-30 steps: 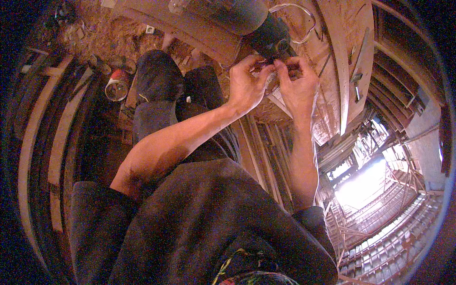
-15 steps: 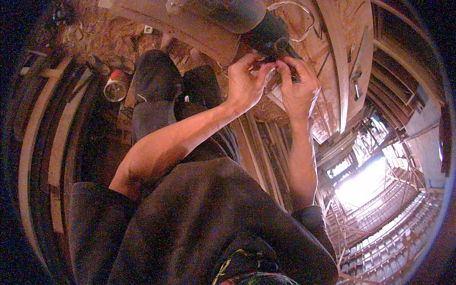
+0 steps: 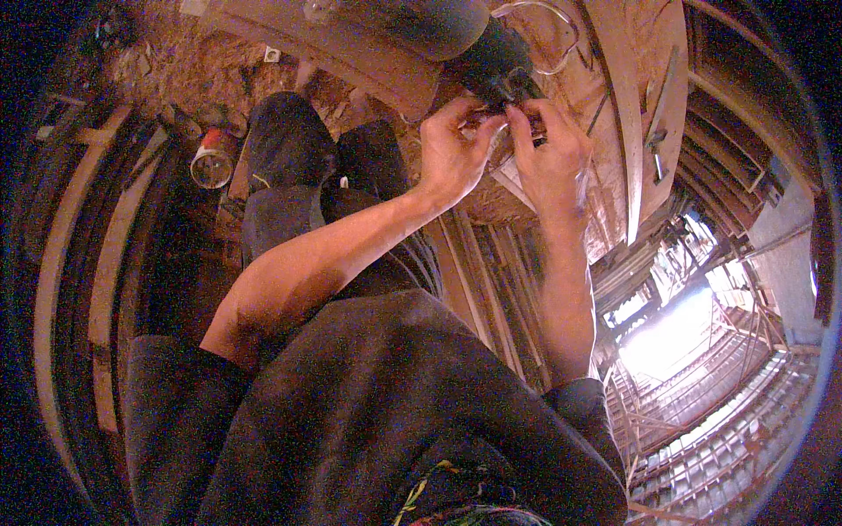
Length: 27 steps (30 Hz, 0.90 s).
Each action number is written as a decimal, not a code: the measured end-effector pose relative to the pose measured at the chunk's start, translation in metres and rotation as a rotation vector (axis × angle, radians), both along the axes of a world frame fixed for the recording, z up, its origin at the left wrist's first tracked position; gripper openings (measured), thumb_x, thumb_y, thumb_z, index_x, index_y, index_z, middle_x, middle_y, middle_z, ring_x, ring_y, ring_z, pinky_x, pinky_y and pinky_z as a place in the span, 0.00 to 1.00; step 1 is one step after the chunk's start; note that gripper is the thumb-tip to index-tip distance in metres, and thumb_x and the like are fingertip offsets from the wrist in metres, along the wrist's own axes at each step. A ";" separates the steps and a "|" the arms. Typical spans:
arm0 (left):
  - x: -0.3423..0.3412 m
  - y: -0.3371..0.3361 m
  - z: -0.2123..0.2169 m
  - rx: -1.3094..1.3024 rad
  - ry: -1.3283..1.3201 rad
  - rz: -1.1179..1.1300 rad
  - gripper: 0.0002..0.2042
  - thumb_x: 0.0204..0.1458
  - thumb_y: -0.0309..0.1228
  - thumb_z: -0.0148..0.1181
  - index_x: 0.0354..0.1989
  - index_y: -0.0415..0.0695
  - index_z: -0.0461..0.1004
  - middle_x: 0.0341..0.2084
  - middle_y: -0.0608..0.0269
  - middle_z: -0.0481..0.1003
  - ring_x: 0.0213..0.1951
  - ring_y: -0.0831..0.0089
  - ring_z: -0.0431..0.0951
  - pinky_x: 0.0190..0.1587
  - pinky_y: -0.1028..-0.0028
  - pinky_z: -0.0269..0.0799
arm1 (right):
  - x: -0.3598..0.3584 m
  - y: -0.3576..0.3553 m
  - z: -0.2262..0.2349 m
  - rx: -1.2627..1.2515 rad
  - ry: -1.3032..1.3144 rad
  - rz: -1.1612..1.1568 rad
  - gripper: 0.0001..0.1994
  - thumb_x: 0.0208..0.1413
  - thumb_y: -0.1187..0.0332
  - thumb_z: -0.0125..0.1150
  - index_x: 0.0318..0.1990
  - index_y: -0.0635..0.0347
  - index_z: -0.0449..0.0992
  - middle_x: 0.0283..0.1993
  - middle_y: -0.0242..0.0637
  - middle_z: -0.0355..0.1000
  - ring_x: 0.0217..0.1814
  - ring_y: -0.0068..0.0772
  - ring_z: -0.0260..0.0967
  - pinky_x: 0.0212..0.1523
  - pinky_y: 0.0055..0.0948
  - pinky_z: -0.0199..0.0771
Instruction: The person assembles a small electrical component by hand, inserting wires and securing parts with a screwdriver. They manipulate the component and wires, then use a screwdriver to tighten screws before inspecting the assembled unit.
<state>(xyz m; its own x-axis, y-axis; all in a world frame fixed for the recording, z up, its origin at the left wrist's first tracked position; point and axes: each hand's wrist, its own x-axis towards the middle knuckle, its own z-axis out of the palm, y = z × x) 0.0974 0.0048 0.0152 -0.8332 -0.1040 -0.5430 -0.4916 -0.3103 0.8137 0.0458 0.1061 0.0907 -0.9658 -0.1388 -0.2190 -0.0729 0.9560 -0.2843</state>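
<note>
My left hand point(image 3: 454, 151) and my right hand point(image 3: 553, 153) meet at the top of the view, both closed in a pinch with thumbs and fingertips almost touching. What they pinch is dark, small and mostly hidden by the fingers. Right beyond the fingertips is the dark end point(image 3: 491, 66) of a large rounded cylinder point(image 3: 430, 26), which looks like a motor housing. A thin, light-coloured loop, perhaps wire, shows faintly on that dark end. Off to its right, a pale cable point(image 3: 566, 53) curves over the wooden surface.
A red and white can point(image 3: 212, 159) stands on the littered ground to the left of my knees point(image 3: 289, 140). Long timber strips point(image 3: 110, 289) line the left side. On the right are a wide curved board point(image 3: 645, 105) and a metal tool-like piece point(image 3: 658, 158) lying on it.
My right hand has turned slightly, and its forearm has shifted a little to the right. The left hand stays nearly in place. Both keep their pinch by the cylinder's dark end.
</note>
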 end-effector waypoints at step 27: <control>0.000 0.000 -0.003 -0.088 -0.024 -0.073 0.10 0.54 0.28 0.67 0.38 0.33 0.78 0.30 0.54 0.81 0.34 0.74 0.79 0.39 0.72 0.74 | 0.011 0.010 -0.012 -0.148 0.154 0.060 0.07 0.53 0.70 0.67 0.37 0.62 0.79 0.38 0.45 0.77 0.38 0.48 0.77 0.39 0.39 0.78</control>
